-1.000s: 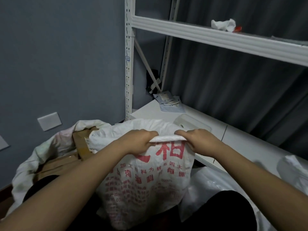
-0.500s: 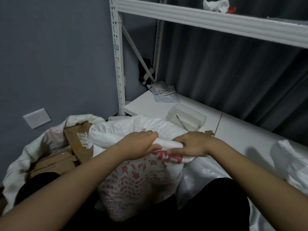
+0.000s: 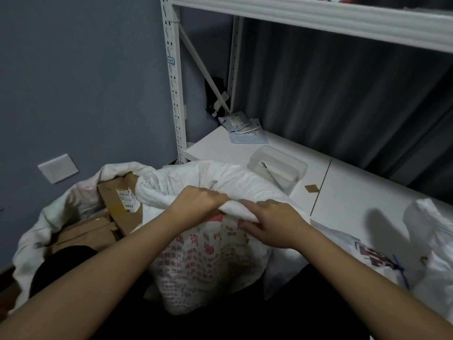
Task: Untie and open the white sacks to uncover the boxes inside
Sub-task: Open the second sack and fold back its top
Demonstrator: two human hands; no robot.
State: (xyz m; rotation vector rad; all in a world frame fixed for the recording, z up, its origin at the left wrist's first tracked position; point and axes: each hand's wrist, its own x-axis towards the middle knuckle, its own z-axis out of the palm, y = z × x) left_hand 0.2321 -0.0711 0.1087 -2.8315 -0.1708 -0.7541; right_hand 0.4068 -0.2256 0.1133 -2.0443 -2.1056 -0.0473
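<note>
- Left hand [image 3: 198,204] and right hand [image 3: 274,224] both grip the rolled top rim [image 3: 235,211] of the white sack [image 3: 203,261] with red print – fingers curled over the roll, knuckles up, hands close together with a short stretch of rim between them.
- Likely reason for the hold: the mouth is already loose, and the rim is being rolled or pushed down the sack's sides so the contents show – a judgement, no tie visible on this sack.
- Sack stands upright in front of the person, against the near edge of the white shelf board [image 3: 367,192]; long axis roughly vertical, mouth pointing up and slightly away from the camera.
- The rolled rim runs left to right across the sack's top; red print faces the camera.
- Inside of this sack is hidden behind the bunched fabric – cannot tell if a box is exposed yet.
- To the left, another white sack [image 3: 36,231] lies slumped open, with cardboard boxes [image 3: 117,204] showing, one bearing a label; that one looks done.
- At the right edge, a third white sack [image 3: 416,261] with a blue tie [image 3: 399,268] sits by the shelf board's near right part; it looks unopened.
- Clear plastic container [image 3: 279,165] sits on the shelf board just behind the held sack; small packets [image 3: 242,128] lie at the back corner by the rack post [image 3: 174,77].
</note>
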